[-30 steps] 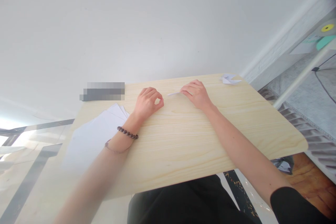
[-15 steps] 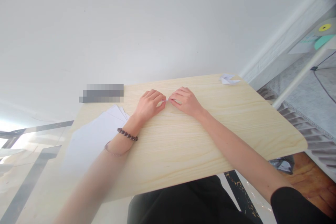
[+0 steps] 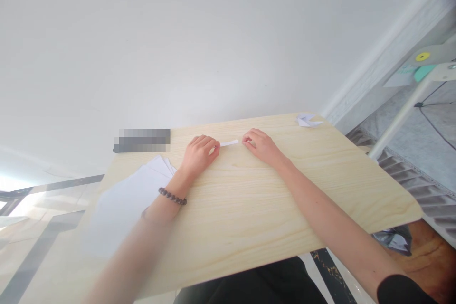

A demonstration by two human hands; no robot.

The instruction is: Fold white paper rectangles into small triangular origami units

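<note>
My left hand point(image 3: 200, 153) pinches one end of a narrow folded white paper strip point(image 3: 229, 143) between thumb and fingers, just above or on the wooden table. The strip's free end points right. A small gap separates that end from my right hand point(image 3: 261, 146), whose thumb and fingertips meet in a closed pinch with nothing visible in them. Whatever part of the strip lies inside my left fingers is hidden.
Several white paper sheets point(image 3: 124, 204) lie fanned at the table's left. A folded white paper piece point(image 3: 307, 120) sits at the far right corner of the table point(image 3: 249, 218). A blurred-out dark object point(image 3: 142, 141) is at the back left, near the wall.
My right hand has moved right, off the paper strip, and the strip's right end now shows. My left hand still pinches it. The whole view has shifted slightly.
</note>
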